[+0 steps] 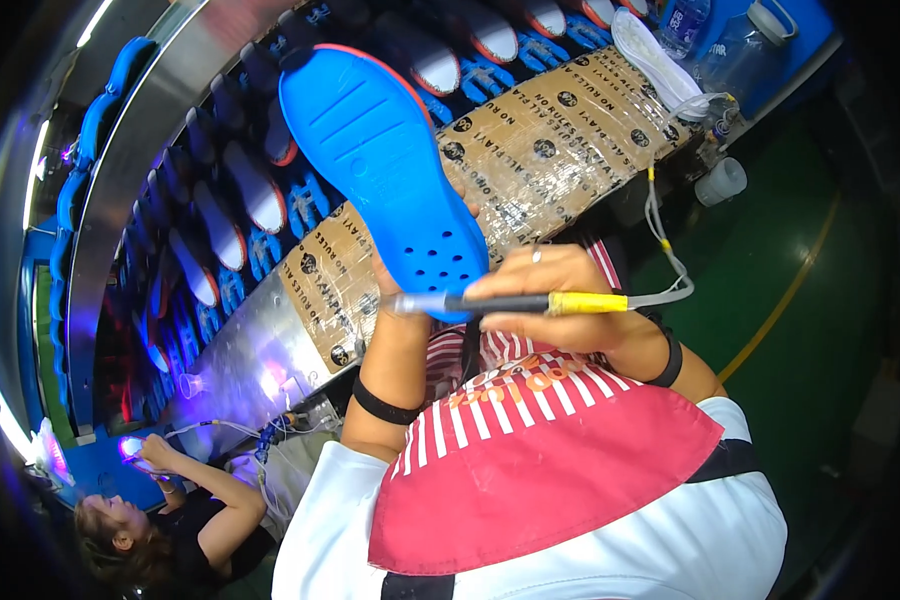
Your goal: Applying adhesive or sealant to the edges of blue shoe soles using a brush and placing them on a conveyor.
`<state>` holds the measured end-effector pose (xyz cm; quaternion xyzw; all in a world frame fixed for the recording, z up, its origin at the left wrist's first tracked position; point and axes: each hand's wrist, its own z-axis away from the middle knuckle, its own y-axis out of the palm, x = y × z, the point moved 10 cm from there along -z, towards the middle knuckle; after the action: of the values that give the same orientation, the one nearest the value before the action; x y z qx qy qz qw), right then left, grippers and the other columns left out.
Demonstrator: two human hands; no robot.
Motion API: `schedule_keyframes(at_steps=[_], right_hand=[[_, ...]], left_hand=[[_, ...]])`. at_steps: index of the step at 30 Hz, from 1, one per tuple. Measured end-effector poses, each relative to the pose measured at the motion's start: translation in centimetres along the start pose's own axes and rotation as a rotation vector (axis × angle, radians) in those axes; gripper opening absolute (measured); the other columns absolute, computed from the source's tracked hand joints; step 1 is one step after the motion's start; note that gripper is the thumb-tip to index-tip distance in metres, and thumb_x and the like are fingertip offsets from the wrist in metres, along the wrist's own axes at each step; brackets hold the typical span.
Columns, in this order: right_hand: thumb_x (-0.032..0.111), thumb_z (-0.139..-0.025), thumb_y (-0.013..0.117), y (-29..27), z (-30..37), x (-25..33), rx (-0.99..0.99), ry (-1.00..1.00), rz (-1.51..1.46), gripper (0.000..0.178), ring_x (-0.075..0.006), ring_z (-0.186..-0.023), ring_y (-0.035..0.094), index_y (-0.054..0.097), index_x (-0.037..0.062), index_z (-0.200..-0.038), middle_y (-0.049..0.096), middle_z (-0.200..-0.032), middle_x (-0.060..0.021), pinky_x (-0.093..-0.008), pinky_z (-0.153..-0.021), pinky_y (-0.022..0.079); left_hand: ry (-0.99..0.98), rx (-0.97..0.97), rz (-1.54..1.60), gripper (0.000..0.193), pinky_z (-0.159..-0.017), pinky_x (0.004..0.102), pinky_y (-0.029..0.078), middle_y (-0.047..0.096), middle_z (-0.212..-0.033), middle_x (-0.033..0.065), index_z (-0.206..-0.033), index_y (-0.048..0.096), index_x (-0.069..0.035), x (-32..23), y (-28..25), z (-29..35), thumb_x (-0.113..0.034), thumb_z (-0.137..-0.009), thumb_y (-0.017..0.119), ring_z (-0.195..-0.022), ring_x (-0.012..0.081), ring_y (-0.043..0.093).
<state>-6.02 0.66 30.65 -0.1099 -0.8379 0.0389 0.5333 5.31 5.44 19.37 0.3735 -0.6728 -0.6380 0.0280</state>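
My left hand (385,283) is closed around the heel half of a blue shoe sole (385,165). Fingertips show at its right edge, while most of the hand is hidden behind it. The sole stands tilted, toe up and to the left, with shallow grooves at the forefoot, small holes at the heel and an orange-red rim. In my right hand (550,275) is a pen-shaped tool (515,304) with a black grip and yellow collar, trailing a clear hose (660,225). Its pale tip points left, across the heel end; whether it touches the sole cannot be made out.
Behind runs a bench edge covered with taped cardboard (520,165). Beyond it, rows of dark shoe parts (255,185) sit on blue holders. A white sole (650,60), bottles (740,50) and a white cup (720,182) are at right. Another person (210,520) works at lower left.
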Motion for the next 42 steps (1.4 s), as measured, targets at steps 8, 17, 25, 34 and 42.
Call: schedule_keyframes(at_steps=[8, 17, 25, 34, 42], right_hand=[[0.014, -0.072, 0.073, 1.6, 1.1, -1.3, 0.273, -0.002, 0.013, 0.024, -0.0251, -0.065, 0.060, 0.068, 0.0057, -0.094, 0.064, -0.072, -0.0109, -0.0310, -0.063, 0.047], [0.011, -0.070, 0.074, 2.3, 1.5, -1.9, 0.260, -0.079, 0.192, 0.024, -0.0242, -0.065, 0.060, 0.068, 0.0081, -0.093, 0.062, -0.070, -0.0100, -0.0323, -0.062, 0.047], [0.009, -0.067, 0.075, 2.9, 0.8, -1.4, 0.207, -0.118, 0.187, 0.025, -0.0227, -0.067, 0.060, 0.068, 0.0068, -0.091, 0.065, -0.073, -0.0087, -0.0317, -0.062, 0.048], [0.007, -0.066, 0.074, 4.3, 1.1, -2.3, 0.249, -0.108, 0.186, 0.025, -0.0230, -0.063, 0.058, 0.068, 0.0044, -0.091, 0.064, -0.073, -0.0089, -0.0313, -0.057, 0.047], [0.007, -0.068, 0.073, 3.7, 1.4, -2.0, 0.326, -0.072, 0.184, 0.022, -0.0248, -0.061, 0.057, 0.067, 0.0033, -0.089, 0.063, -0.070, -0.0103, -0.0316, -0.057, 0.046]], left_hand=[[-0.230, 0.058, -0.180, 0.088, -0.090, 0.0484, 0.047, 0.045, -0.127, 0.0257, -0.137, 0.026, 0.002, -1.0, 1.5, 0.1, -0.050, -0.076, 0.063, -0.112, 0.0407, 0.051], [-0.570, 0.099, -0.607, 0.055, -0.092, 0.0298, 0.044, 0.051, -0.126, 0.0170, -0.136, 0.035, 0.002, -0.5, 0.8, 0.0, -0.020, -0.089, 0.053, -0.111, 0.0184, 0.054], [-0.969, 0.039, -0.777, 0.046, -0.096, 0.0309, 0.042, 0.052, -0.127, 0.0162, -0.130, 0.045, 0.000, 1.9, -0.3, 0.6, -0.021, -0.090, 0.053, -0.113, 0.0199, 0.053], [-1.134, 0.186, -0.959, 0.047, -0.097, 0.0278, 0.038, 0.051, -0.128, 0.0107, -0.131, 0.046, -0.002, 2.1, -1.2, 1.3, -0.028, -0.091, 0.052, -0.113, 0.0156, 0.050], [-1.201, 0.164, -0.996, 0.045, -0.097, 0.0278, 0.038, 0.052, -0.128, 0.0112, -0.129, 0.048, -0.001, 0.8, -2.6, 2.9, -0.025, -0.091, 0.052, -0.112, 0.0166, 0.051]])
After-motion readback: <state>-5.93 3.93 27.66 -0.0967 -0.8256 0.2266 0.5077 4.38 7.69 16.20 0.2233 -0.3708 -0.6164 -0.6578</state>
